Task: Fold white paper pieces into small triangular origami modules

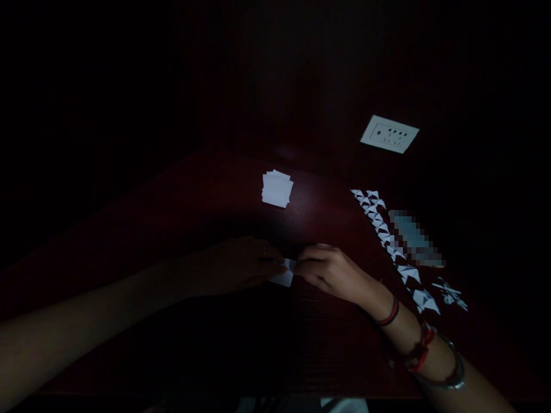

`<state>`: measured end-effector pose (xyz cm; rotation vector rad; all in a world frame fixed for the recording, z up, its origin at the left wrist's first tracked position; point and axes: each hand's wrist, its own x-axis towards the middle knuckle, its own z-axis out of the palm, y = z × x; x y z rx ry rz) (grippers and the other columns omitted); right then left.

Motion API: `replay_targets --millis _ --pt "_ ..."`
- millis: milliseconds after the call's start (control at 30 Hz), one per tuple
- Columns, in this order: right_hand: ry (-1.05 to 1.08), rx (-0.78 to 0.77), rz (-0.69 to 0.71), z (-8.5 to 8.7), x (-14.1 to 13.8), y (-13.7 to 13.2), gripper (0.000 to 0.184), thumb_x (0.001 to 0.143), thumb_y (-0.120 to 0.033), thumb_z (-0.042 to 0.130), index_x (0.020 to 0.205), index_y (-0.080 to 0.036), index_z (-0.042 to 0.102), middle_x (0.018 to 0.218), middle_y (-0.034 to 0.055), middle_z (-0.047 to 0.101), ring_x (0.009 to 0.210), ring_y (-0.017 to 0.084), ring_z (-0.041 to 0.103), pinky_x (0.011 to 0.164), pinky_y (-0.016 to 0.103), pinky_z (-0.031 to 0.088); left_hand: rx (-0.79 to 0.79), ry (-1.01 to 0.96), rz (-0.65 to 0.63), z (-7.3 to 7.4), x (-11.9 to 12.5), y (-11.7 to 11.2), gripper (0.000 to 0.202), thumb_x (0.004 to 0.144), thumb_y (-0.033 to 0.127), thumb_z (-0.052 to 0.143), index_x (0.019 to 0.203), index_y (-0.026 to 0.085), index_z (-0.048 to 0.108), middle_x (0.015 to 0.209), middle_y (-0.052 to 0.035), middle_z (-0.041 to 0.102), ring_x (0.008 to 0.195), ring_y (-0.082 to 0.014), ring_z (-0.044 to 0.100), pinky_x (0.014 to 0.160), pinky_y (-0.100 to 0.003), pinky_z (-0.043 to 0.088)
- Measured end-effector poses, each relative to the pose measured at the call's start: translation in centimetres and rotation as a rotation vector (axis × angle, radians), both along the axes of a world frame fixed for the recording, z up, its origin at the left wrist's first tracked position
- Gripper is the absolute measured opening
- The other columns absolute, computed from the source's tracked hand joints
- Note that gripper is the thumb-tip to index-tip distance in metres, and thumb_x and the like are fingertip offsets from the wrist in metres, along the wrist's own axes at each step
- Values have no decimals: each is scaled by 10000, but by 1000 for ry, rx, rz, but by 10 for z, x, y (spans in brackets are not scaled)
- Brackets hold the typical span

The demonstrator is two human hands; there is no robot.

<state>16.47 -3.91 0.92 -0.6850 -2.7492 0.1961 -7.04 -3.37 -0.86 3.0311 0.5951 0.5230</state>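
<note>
A small piece of white paper [283,279] lies on the dark red table between my hands. My left hand [247,262] is in deep shadow, its fingers closed on the paper's left side. From the right, my right hand [322,268] pinches the paper's other side with bent fingers. The fingertips of both hands almost meet over the paper, and its upper part is partly covered by them. Beyond my hands sits a loose stack of white paper squares [276,190].
Several folded white paper pieces [381,229] form a line at the right. Beside them lie a blurred-out oblong object [415,238] and a small tangle of pale thin items [450,293]. A white wall socket [390,134] is at the back right. The surroundings are very dark.
</note>
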Motion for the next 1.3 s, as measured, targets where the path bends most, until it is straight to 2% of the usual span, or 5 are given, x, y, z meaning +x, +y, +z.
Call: replay_targets --millis 367,567,700,1033,1300 --pt "-76 7 -12 3 -1 -2 185 839 -166 432 883 -177 612 826 44 560 750 127 519 726 253 395 27 51 3 1 3 -1 276 825 167 480 1090 231 522 1059 -40 559 983 -187 491 854 -326 372" --pt "-29 -133 -49 4 0 -3 219 825 -142 431 946 -177 610 869 38 556 749 112 536 689 223 420 51 43 16 2 2 -3 295 805 153 493 1089 232 509 1072 -42 552 984 -191 489 833 -322 383" --pt "-42 -144 -67 5 0 -4 261 817 -133 421 995 -186 605 891 33 553 738 109 534 689 224 421 50 55 7 1 1 -3 320 807 137 484 1114 224 491 1097 -46 542 1000 -193 479 833 -321 385" --pt "-174 22 -38 7 -1 -3 279 812 -147 420 1011 -217 602 806 23 543 721 124 508 699 262 397 45 68 7 2 0 -3 356 795 87 462 1124 222 475 1120 -48 536 1032 -208 466 845 -345 376" --pt "-252 137 -6 12 -3 -4 248 799 -164 442 982 -191 607 726 19 533 645 128 468 673 281 368 40 109 22 1 -2 -3 403 785 60 441 1147 234 462 1149 -39 517 1057 -202 446 864 -344 349"
